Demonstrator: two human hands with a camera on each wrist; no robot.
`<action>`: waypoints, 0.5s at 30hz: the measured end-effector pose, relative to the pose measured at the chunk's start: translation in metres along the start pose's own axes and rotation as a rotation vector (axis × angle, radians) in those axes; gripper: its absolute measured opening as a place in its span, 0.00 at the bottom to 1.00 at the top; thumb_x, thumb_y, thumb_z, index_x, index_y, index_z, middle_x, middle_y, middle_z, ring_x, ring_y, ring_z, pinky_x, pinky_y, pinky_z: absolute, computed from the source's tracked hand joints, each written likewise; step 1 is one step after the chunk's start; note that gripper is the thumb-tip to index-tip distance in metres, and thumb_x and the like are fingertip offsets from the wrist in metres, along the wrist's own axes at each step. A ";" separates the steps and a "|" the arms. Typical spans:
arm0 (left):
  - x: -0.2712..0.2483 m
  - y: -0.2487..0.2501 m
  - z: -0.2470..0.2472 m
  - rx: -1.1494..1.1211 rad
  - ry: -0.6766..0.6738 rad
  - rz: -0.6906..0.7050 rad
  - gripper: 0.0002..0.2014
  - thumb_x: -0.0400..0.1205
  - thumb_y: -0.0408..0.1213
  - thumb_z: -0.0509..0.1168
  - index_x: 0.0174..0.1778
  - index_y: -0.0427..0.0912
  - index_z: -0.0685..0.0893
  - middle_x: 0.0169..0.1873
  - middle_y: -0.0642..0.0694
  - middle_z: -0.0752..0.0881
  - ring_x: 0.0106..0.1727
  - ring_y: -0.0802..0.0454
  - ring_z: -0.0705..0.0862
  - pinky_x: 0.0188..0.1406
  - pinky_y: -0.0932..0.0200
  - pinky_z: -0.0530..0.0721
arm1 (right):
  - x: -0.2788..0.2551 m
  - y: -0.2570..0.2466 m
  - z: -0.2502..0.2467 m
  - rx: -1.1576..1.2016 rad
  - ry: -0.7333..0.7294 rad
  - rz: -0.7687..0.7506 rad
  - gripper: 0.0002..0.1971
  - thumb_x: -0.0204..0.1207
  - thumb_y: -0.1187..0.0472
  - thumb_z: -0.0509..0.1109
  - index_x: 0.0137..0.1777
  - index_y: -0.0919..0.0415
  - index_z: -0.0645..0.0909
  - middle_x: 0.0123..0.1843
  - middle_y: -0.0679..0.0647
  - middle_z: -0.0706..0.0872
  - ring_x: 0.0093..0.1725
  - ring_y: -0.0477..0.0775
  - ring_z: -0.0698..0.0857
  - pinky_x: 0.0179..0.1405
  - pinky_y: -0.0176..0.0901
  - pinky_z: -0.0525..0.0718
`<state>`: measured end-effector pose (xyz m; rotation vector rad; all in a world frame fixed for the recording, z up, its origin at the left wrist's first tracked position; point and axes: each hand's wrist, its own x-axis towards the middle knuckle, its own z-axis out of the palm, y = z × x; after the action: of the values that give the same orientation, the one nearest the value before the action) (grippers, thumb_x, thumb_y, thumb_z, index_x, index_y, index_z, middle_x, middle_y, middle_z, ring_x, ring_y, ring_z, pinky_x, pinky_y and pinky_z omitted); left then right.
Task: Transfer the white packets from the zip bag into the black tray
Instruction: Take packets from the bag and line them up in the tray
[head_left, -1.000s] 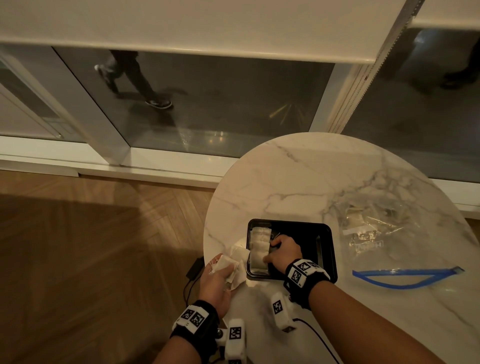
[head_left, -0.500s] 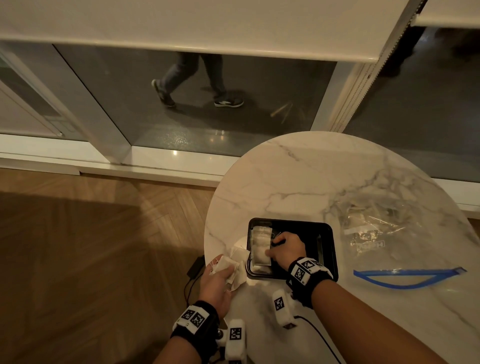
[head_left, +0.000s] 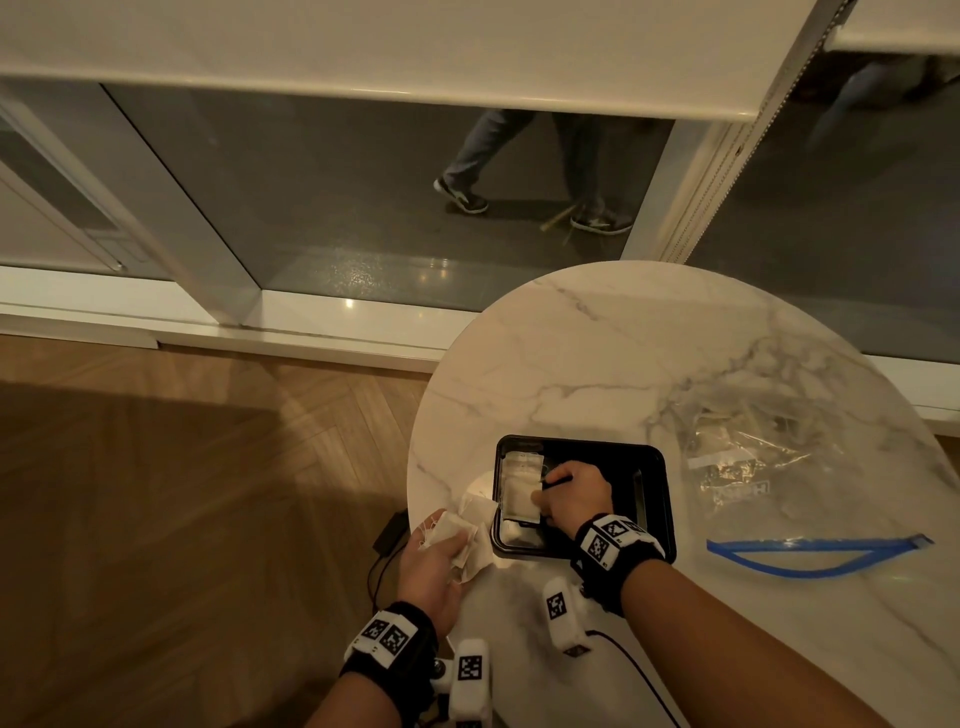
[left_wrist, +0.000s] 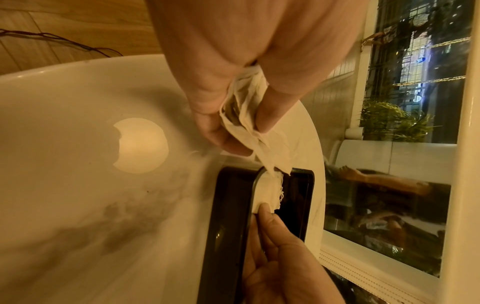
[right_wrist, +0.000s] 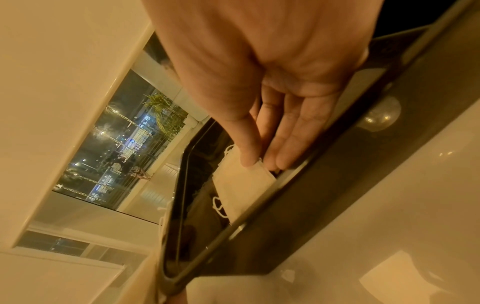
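At the table's (head_left: 597, 364) left edge, my left hand (head_left: 431, 569) grips packets (head_left: 470, 535); my right hand's (head_left: 571, 496) straight fingers press a packet (head_left: 522, 491) into the tray (head_left: 654, 499).

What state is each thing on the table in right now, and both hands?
Tray: flat on table, packets along its left side.
Zip bag: open, lying flat.
Left hand: grips a bunch of packets.
Right hand: fingers on a packet in the tray.

Round marble tabletop (head_left: 597, 364) on herringbone wood floor (head_left: 182, 493), beside floor-level window (head_left: 415, 208) under white roller blind (head_left: 363, 47); dim warm light.
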<state>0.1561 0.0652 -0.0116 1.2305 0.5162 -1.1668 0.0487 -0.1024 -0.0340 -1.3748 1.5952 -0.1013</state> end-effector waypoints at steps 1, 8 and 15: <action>0.000 0.000 0.000 0.008 0.005 0.000 0.20 0.82 0.18 0.64 0.65 0.43 0.81 0.55 0.32 0.87 0.52 0.36 0.88 0.41 0.45 0.87 | 0.000 0.000 0.001 -0.007 -0.005 -0.001 0.13 0.58 0.63 0.84 0.36 0.52 0.84 0.37 0.54 0.90 0.38 0.56 0.90 0.41 0.56 0.93; 0.001 -0.001 0.001 0.011 0.007 0.005 0.20 0.82 0.18 0.63 0.67 0.41 0.81 0.57 0.32 0.87 0.55 0.35 0.87 0.54 0.39 0.86 | 0.004 0.000 0.007 -0.061 -0.023 -0.026 0.12 0.60 0.55 0.86 0.35 0.52 0.84 0.36 0.50 0.89 0.37 0.53 0.89 0.42 0.54 0.92; -0.003 0.001 0.003 0.007 -0.006 -0.007 0.19 0.82 0.17 0.63 0.65 0.41 0.82 0.56 0.31 0.87 0.55 0.35 0.87 0.44 0.43 0.87 | 0.006 0.004 0.009 -0.050 -0.016 -0.031 0.11 0.62 0.55 0.85 0.35 0.52 0.84 0.36 0.51 0.89 0.38 0.53 0.90 0.43 0.55 0.92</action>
<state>0.1548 0.0631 -0.0081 1.2318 0.5128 -1.1787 0.0529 -0.1013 -0.0443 -1.4357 1.5726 -0.0693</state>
